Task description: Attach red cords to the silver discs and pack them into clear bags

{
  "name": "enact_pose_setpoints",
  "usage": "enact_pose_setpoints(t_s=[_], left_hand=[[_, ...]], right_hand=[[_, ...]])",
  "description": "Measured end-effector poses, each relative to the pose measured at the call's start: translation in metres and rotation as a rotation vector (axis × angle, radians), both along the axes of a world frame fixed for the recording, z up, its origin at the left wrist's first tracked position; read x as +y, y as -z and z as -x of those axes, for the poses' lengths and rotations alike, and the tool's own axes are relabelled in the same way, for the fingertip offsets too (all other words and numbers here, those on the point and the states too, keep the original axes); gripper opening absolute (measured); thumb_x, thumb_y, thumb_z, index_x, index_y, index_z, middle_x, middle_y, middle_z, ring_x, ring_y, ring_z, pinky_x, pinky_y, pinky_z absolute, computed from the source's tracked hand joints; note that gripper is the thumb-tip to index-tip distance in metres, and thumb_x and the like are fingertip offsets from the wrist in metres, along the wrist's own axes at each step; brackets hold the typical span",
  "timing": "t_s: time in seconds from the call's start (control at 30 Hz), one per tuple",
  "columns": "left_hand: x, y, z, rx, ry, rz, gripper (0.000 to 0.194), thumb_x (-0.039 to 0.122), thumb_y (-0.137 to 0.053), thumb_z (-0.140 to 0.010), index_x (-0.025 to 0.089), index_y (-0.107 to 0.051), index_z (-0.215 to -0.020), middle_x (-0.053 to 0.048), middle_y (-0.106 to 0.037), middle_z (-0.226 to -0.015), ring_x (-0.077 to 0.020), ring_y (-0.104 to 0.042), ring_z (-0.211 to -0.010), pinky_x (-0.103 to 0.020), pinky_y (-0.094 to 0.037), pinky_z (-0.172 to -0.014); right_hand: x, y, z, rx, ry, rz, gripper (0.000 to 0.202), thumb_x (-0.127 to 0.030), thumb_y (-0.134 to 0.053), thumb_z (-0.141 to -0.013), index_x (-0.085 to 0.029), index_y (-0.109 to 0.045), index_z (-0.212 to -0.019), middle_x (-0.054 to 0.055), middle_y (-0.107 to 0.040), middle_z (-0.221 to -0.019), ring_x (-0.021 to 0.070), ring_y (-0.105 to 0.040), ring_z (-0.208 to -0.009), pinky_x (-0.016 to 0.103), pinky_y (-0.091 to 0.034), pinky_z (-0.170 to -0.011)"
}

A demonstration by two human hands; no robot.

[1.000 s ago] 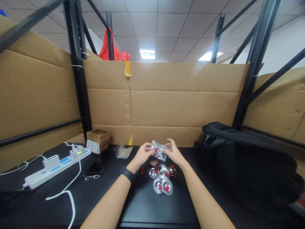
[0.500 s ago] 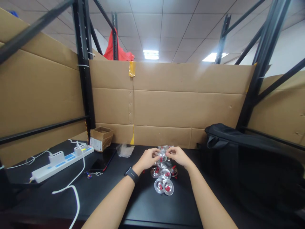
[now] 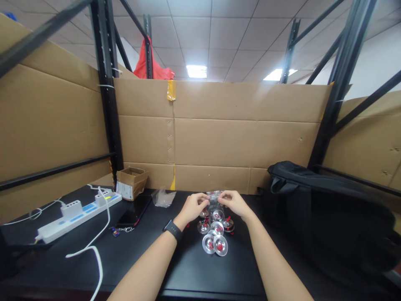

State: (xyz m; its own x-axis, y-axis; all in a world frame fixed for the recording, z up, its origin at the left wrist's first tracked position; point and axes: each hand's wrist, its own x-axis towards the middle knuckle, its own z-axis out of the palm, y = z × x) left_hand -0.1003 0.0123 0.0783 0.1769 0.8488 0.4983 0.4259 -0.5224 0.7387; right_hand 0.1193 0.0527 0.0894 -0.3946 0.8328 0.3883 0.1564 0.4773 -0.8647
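Several round silver discs with red cords (image 3: pixel 220 245) lie in a loose pile on the black table, centre. At the far end of the pile, a clear plastic bag (image 3: pixel 214 202) is between my hands. My left hand (image 3: pixel 196 206), with a dark watch on its wrist, pinches the bag's left side. On the right side of the bag, my right hand (image 3: pixel 232 203) has its thumb and fingertips closed on the plastic. More discs (image 3: pixel 203 226) rest just below the hands. The bag's contents are too small to tell.
A white power strip (image 3: pixel 78 217) with cables lies at the left, beside a dark phone (image 3: pixel 133 213) and keychain. Behind are a small cardboard box (image 3: pixel 132 182) and another plastic bag (image 3: pixel 163 198). A black backpack (image 3: pixel 326 217) fills the right side.
The bag has come up and away from the discs, and a disc that was under the plastic now shows below it. The view has shifted slightly.
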Motion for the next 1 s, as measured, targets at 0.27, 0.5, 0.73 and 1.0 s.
enact_pose_setpoints(t_s=[0.27, 0.5, 0.73, 1.0], left_hand=[[0.011, 0.011, 0.001, -0.186, 0.053, 0.009, 0.034, 0.035, -0.066, -0.085, 0.017, -0.063, -0.113, -0.010, -0.073, -0.100, -0.0191, -0.070, -0.086, -0.029, -0.055, -0.075], [0.011, 0.009, 0.000, -0.407, 0.059, 0.032, 0.040, 0.034, -0.070, -0.083, 0.019, -0.053, -0.116, -0.007, -0.071, -0.094, -0.0162, -0.070, -0.077, -0.026, -0.055, -0.070], [0.009, 0.006, 0.002, -0.472, 0.044, 0.071, 0.056, 0.028, -0.073, -0.079, 0.022, -0.042, -0.125, -0.002, -0.071, -0.082, -0.0165, -0.072, -0.071, -0.029, -0.056, -0.072], [0.015, 0.004, 0.012, -0.452, -0.030, 0.005, 0.050, 0.033, -0.074, -0.079, 0.021, -0.051, -0.122, -0.002, -0.071, -0.082, -0.0146, -0.070, -0.069, -0.024, -0.054, -0.067]], right_hand=[[0.003, 0.002, 0.010, 0.270, 0.116, -0.095, 0.032, -0.048, -0.074, -0.075, -0.018, -0.066, -0.080, 0.003, -0.067, -0.074, 0.0184, -0.064, -0.068, 0.028, -0.048, -0.062], [-0.001, 0.008, 0.029, 0.330, 0.042, -0.019, 0.035, -0.046, -0.075, -0.076, -0.021, -0.057, -0.094, 0.001, -0.069, -0.075, 0.0172, -0.066, -0.059, 0.027, -0.049, -0.056], [-0.012, 0.007, 0.036, 0.285, -0.024, 0.048, 0.057, -0.035, -0.079, -0.070, -0.025, -0.047, -0.116, -0.002, -0.069, -0.074, 0.0175, -0.069, -0.060, 0.030, -0.055, -0.062], [-0.018, 0.005, 0.030, 0.161, -0.102, 0.139, 0.070, -0.033, -0.079, -0.068, -0.024, -0.042, -0.127, -0.003, -0.069, -0.069, 0.0150, -0.065, -0.055, 0.024, -0.049, -0.053]])
